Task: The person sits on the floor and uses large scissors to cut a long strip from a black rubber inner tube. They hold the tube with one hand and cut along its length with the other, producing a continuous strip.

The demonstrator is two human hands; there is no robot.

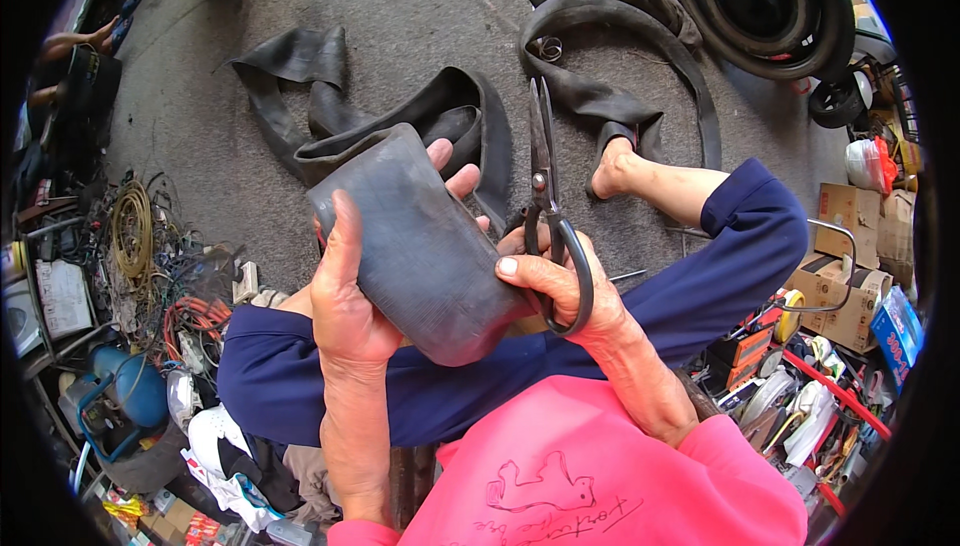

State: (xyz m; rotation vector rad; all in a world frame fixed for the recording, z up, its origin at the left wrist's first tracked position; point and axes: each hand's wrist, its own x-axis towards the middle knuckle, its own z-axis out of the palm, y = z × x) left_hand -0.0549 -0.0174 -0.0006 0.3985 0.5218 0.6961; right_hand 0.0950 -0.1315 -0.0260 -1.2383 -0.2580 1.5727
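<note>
Left hand [350,316] clamped on the black rubber piece [410,236], thumb on the upper face, fingertips past its right edge. Right hand [575,291] grips scissors [540,186], blades pointing away from the person; right thumb presses the piece's right edge. Piece sits above the lap, over navy trousers [660,301]. Beyond, a crumpled black rubber strip [350,149] on the floor [420,16]; another strip [580,91] right of it, bare foot [612,168] against it. Wheel [820,6] near floor's far right corner; coiled hose [130,231] along left edge.
</note>
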